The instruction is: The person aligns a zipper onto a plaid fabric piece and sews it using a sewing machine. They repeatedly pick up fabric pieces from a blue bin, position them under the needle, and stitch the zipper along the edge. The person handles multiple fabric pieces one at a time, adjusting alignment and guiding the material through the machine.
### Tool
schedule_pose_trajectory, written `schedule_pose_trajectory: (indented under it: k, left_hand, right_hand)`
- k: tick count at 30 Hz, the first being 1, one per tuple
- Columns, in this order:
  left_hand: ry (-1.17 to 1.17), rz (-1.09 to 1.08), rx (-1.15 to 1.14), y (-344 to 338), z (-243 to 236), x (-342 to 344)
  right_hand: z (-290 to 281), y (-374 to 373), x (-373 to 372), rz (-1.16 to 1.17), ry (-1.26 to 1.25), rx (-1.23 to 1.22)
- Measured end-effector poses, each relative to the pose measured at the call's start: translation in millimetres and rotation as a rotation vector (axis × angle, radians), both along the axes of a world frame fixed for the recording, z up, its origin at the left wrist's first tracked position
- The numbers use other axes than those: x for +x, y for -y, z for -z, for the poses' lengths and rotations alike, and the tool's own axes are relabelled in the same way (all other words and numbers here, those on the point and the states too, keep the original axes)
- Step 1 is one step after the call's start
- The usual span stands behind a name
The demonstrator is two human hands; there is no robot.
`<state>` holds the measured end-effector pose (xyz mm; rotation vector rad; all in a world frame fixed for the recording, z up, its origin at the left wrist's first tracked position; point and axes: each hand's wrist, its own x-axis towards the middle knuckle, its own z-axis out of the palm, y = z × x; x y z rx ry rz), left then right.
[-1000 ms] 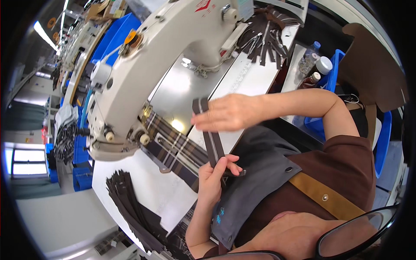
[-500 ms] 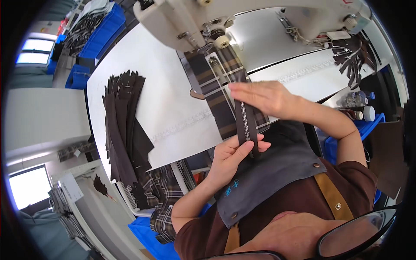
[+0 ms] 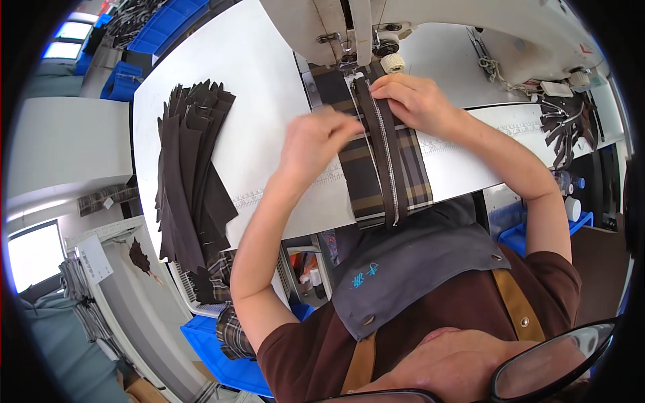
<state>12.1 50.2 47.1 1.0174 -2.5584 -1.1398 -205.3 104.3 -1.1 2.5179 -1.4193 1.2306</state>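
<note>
A dark brown zipper (image 3: 384,148) with metal teeth lies lengthwise on a plaid cloth panel (image 3: 412,158), its far end close to the presser foot of a white sewing machine (image 3: 463,30). The fingers of my right hand (image 3: 422,104) are closed on the zipper's far end, just in front of the needle area. My left hand (image 3: 316,142) is smeared by motion at the left edge of the panel, its fingertips near the zipper; whether they grip anything cannot be made out. The zipper's near end hangs at the table's front edge.
A pile of dark brown strips (image 3: 191,161) lies on the white table (image 3: 259,87) to the left. More zippers (image 3: 568,124) hang at the far right. Blue bins (image 3: 218,352) stand below, with plaid cloth (image 3: 235,329) over one. Tweezers (image 3: 480,50) lie beside the machine.
My left hand has let go of the zipper's near end and moved up to the panel's left edge. My right hand has shifted farther up, closer to the presser foot.
</note>
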Motion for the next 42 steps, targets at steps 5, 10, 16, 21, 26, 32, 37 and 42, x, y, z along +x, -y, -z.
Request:
schedule_pose_trajectory:
  k: [5, 10, 16, 21, 26, 32, 37, 42]
  left_hand:
    - [-0.196, 0.027, -0.805, 10.4, 47.1, -9.2]
    - [-0.176, 0.008, -0.795, 10.2, 51.2, -10.2]
    - [-0.206, -0.071, -0.699, 8.8, 49.5, -11.3]
    - [-0.145, -0.058, -0.758, 7.8, 52.8, -10.8]
    - [-0.159, -0.054, -0.756, 8.2, 54.0, -10.2]
    - [-0.146, -0.051, -0.761, 7.7, 53.5, -10.5]
    - [-0.145, -0.042, -0.757, 8.5, 53.2, -10.6]
    - [-0.137, -0.033, -0.752, 8.7, 54.5, -9.7]
  right_hand:
    - [4.0, -0.3, 1.0, 0.01, 0.026, 0.074]
    - [0.1, -2.1, 6.9, 0.015, 0.075, 0.054]
    - [4.4, -0.4, 14.8, 0.0, 0.019, 0.068]
    - [5.4, 0.4, 15.8, 0.011, -0.047, 0.034]
    - [2.2, 0.7, 13.2, 0.085, -0.201, -0.051]
    - [7.6, 2.0, 11.5, 0.102, -0.287, -0.091]
    - [10.0, 3.0, 12.9, 0.128, -0.294, -0.104]
    - [8.9, 3.1, 13.9, 0.125, -0.291, -0.112]
